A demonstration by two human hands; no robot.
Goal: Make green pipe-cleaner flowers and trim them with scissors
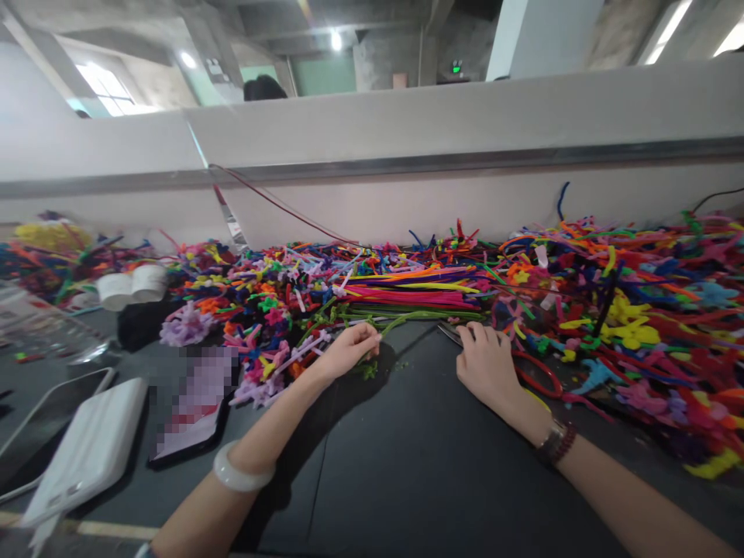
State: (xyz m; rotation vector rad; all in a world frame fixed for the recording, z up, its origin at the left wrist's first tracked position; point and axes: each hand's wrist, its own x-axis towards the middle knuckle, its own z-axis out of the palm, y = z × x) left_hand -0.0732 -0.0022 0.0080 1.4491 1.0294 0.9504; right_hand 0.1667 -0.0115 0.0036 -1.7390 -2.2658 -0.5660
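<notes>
My left hand (352, 350) is closed in a pinch on a green pipe cleaner (401, 319), whose length runs off to the right. Small curled green pieces (367, 370) show just under that hand. Over on the right, my right hand (488, 368) lies from above across a pair of scissors (539, 377) with red handles, its fingers curled over their middle. The dark blades point left past the fingertips, and the palm hides the pivot. Straight pipe cleaners in pink, purple, yellow and green form a bundle (412, 294) behind both hands.
Heaps of coloured pipe-cleaner pieces (633, 325) line the back and right of the dark table (401, 473). At left are a white power bank (87, 442), a phone (201, 403), white paper cups (132, 287) and a clear plastic container (52, 329). A pale partition (372, 209) stands behind.
</notes>
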